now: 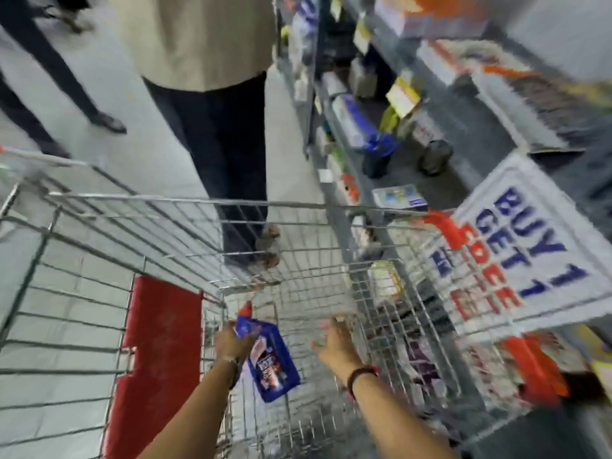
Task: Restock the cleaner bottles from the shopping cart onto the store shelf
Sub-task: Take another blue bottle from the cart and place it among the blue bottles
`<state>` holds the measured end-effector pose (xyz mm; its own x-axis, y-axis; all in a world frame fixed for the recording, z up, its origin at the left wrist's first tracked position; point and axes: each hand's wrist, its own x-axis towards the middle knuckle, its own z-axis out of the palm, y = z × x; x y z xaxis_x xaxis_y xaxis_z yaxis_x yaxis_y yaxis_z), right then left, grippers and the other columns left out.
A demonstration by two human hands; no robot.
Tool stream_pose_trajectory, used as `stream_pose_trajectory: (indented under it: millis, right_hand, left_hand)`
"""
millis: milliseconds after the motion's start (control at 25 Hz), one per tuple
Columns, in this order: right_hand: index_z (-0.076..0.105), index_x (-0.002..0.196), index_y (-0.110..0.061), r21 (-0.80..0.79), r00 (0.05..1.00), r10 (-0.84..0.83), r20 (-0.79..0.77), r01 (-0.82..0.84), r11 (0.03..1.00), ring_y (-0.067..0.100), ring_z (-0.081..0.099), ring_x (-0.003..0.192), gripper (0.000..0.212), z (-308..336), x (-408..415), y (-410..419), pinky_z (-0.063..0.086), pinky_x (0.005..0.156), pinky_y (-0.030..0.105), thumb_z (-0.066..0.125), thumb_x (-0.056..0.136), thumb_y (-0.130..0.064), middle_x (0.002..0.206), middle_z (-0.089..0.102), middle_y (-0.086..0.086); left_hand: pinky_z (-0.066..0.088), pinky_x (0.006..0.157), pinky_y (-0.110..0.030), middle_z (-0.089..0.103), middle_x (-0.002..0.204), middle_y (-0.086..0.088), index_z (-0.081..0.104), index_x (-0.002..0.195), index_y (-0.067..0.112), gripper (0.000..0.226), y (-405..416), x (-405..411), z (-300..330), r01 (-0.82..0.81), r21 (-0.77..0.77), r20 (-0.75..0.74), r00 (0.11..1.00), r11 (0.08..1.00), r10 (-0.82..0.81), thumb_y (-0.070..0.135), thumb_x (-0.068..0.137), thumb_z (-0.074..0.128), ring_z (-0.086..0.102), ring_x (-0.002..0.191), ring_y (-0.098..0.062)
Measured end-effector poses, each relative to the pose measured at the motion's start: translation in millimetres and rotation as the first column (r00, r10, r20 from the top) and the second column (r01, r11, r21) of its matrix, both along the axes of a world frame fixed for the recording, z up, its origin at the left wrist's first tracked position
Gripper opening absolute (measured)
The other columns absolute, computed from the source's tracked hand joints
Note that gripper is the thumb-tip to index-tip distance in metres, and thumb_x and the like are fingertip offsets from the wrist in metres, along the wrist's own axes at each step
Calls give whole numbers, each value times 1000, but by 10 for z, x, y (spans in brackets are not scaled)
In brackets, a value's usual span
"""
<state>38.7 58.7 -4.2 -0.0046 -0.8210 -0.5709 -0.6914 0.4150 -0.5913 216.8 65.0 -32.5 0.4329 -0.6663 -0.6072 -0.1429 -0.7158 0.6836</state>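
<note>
The store shelf (470,154) runs up the right side, its tiers crowded with blurred boxes and packs, a dark blue-topped container (377,157) and a small dark bin (434,157) standing on one tier. A white sign (530,256) reading "BUY 1 GET 1" hangs off the shelf edge, just beside the cart's right wall. The wire shopping cart (231,207) fills the middle, its basket open to the camera, a red panel (159,352) on its left side. Beyond the cart's far end stands a person (212,94) in a pale top and dark trousers, blocking the aisle ahead; another person's legs (49,77) show at the upper left.

The left hand (231,341) is inside the basket, its grip closed around the neck of a blue cleaner bottle (270,362). The bottle hangs tilted, red cap up and away toward the cart's far end, base down toward the camera, long axis running roughly along the cart. The right hand (337,342) reaches in near it, apart from the bottle, fingers spread and holding nothing, close to the basket's right wire wall. A dark band (361,374) circles the right wrist.
</note>
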Motion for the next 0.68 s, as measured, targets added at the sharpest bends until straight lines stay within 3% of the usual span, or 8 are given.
stream_pose_trajectory:
  millis: [120, 160, 240, 320, 400, 480, 600, 680]
  right_hand:
    - [37, 128, -3, 176, 988, 154, -7, -150, 973, 30, 43, 124, 55, -696, 374, -142, 41, 102, 35, 65, 82, -15, 135, 40, 19]
    - [40, 126, -3, 222, 984, 179, -6, -174, 959, 31, 45, 122, 56, -906, 448, -143, 43, 101, 37, 67, 80, -15, 133, 43, 20]
    - [47, 119, -1, 289, 977, 212, -6, -202, 936, 32, 51, 116, 51, -1233, 536, -111, 46, 96, 40, 71, 76, -14, 126, 51, 21]
    - [53, 109, 1, 345, 978, 207, 21, -202, 917, 30, 57, 105, 37, -1490, 571, -75, 49, 84, 36, 69, 77, -9, 118, 55, 21]
    - [55, 95, 0, 351, 982, 188, 36, -188, 917, 26, 58, 90, 23, -1574, 534, -73, 41, 72, 29, 66, 75, -2, 107, 56, 22]
    - [54, 100, 0, 325, 982, 189, 29, -188, 927, 27, 59, 95, 31, -1550, 480, -80, 43, 73, 29, 67, 72, 1, 112, 56, 22]
    - [44, 116, 1, 256, 989, 126, 72, -141, 956, 27, 58, 103, 52, -1303, 334, -201, 49, 81, 34, 69, 70, -4, 114, 58, 17]
    - [39, 117, 0, 166, 993, 62, 103, -78, 983, 27, 58, 102, 55, -961, 200, -300, 47, 79, 33, 69, 72, -7, 113, 60, 15]
  left_hand:
    - [41, 76, -35, 54, 111, -28, 47, 108, -11, 40, -98, 130, -580, 30, 113, -45, 999, 993, -25, 3, 75, 65, 54, 99, -32]
    - [41, 72, -33, 58, 107, -28, 51, 100, -8, 28, -128, 140, -761, 29, 131, -90, 996, 991, -18, 0, 76, 63, 56, 93, -30]
    - [45, 57, -23, 65, 79, -18, 60, 78, -4, 5, -173, 130, -1017, -1, 152, -131, 991, 988, 21, -6, 74, 62, 56, 73, -24]
    - [50, 54, -21, 60, 63, -11, 61, 64, 2, 8, -187, 120, -1217, -58, 172, -151, 985, 983, 84, -2, 69, 68, 55, 68, -24]
    - [53, 72, -39, 61, 74, -17, 63, 70, 1, 21, -212, 115, -1256, -60, 196, -204, 974, 979, 101, 13, 55, 71, 56, 76, -27]
    - [49, 74, -46, 60, 81, -19, 60, 67, 6, 20, -254, 95, -1195, -74, 192, -285, 950, 979, 128, 11, 49, 68, 55, 78, -27]
    - [48, 68, -38, 57, 91, -17, 53, 87, 5, 35, -434, 4, -906, -94, 60, -385, 916, 994, 110, -13, 61, 69, 55, 82, -28]
    - [48, 62, -32, 58, 88, -12, 52, 86, 9, 38, -552, -106, -569, -58, -98, -419, 908, 993, 12, -17, 62, 67, 56, 77, -26]
